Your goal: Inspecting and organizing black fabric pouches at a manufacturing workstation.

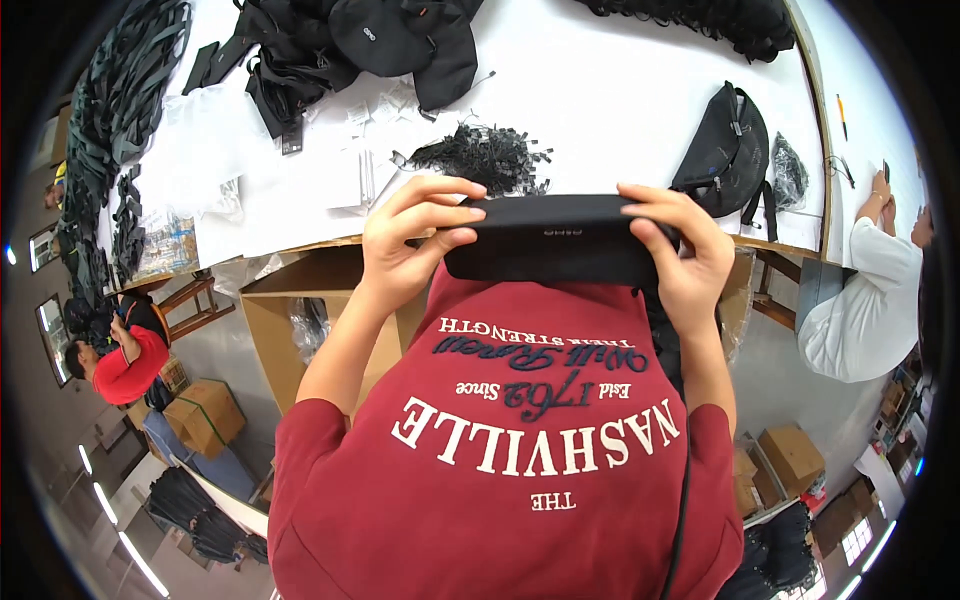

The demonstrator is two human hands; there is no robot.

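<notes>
Held up in front of my chest is an oblong black fabric bag (pixel 560 245) with small light print on its front. My left hand (pixel 405 240) pinches its left top corner between thumb and fingers. At the opposite top corner my right hand (pixel 690 250) grips it the same way. Dark strap material hangs below the right hand, partly hidden by it. Just beyond the bag, a pile of small black cords with tags (pixel 485 158) lies on the white table (pixel 610 110). Another black waist bag (pixel 725 150) with a strap rests to the right of the pile.
Black bags (pixel 395 45) heap at the far left, beside bundled black straps (pixel 120 110). Clear plastic bags (pixel 205 135) lie nearer. An open cardboard box (pixel 290 310) stands under the table edge. Other people work at left (pixel 130 355) and right (pixel 865 295).
</notes>
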